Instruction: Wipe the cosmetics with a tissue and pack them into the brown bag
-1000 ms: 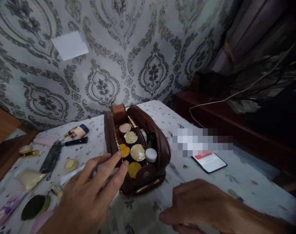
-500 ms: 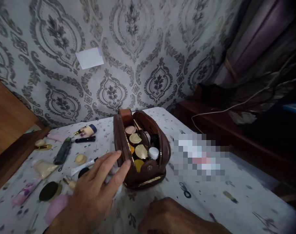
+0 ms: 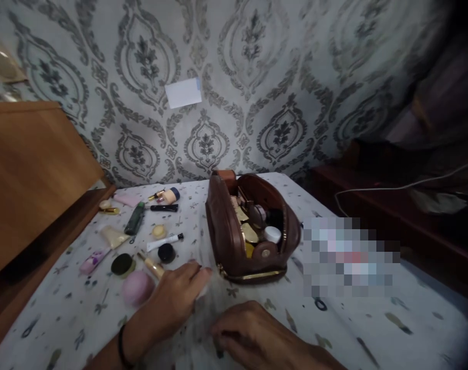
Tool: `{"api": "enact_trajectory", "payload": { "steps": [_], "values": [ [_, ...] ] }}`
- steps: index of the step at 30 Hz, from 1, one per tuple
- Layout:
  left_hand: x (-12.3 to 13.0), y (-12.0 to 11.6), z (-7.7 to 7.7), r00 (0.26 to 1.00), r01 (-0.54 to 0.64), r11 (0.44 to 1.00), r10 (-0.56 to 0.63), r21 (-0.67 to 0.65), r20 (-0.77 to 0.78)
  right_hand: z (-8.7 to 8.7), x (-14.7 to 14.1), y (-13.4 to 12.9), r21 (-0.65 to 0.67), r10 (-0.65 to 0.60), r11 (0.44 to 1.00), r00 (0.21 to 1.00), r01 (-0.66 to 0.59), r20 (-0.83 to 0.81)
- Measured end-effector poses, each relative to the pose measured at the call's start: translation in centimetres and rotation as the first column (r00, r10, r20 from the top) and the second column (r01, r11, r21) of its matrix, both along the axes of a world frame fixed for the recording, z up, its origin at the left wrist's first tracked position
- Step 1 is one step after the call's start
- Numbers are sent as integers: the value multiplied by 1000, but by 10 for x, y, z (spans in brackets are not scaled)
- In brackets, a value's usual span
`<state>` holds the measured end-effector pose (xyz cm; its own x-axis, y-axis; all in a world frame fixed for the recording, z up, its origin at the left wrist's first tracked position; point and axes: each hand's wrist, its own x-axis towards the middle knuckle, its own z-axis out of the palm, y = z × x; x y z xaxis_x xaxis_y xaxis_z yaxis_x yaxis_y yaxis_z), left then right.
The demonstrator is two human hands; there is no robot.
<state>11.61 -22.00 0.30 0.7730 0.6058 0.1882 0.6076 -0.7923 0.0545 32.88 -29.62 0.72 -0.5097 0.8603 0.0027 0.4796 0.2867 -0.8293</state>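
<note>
A brown leather bag stands unzipped on the patterned cloth, with gold-lidded jars, a white-capped jar and compacts inside. My left hand is left of the bag's front, fingers curled round something whitish and blurred that I cannot make out. In front of the bag, my right hand hovers low with bent fingers; a small dark spot shows under its fingertips, too unclear to name. Beside my left hand lie a pink round item, a tube with a beige body and a black-lidded jar.
On the left of the cloth lie a green bottle, a white tube, a yellow jar and several cosmetics. A wooden panel borders the left. A blurred-out item lies right of the bag.
The view has turned left, so everything sits further right. My left hand has come away from the bag's side, and its spread fingers have curled in. My right hand stays near the bag's front.
</note>
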Motion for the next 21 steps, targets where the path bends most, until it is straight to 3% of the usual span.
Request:
{"api": "enact_trajectory", "payload": {
  "steps": [4, 7, 10, 14, 18, 21],
  "values": [
    [0, 7, -6, 999, -41, 996, 39, -76, -19, -13, -21, 16, -175, -140, 979, 971, 107, -194],
    [-4, 12, -9, 996, -89, 992, 91, -90, 13, -18, -38, 31, -389, -228, 919, 884, 57, -409],
    [-11, 16, -6, 981, -187, 973, 192, -133, 30, -16, -54, 43, -518, -328, 855, 787, 13, -523],
    [-24, 21, 2, 939, -318, 938, 331, -142, 87, -9, -79, 50, -571, -423, 821, 673, 1, -607],
    [-33, 24, 6, 893, -343, 921, 381, -185, 240, -12, -100, 55, -594, -462, 804, 600, -26, -653],
    [-40, 28, 11, 777, -332, 897, 436, -292, 453, -26, -107, 61, -552, -470, 833, 583, 44, -663]
  ]
}}
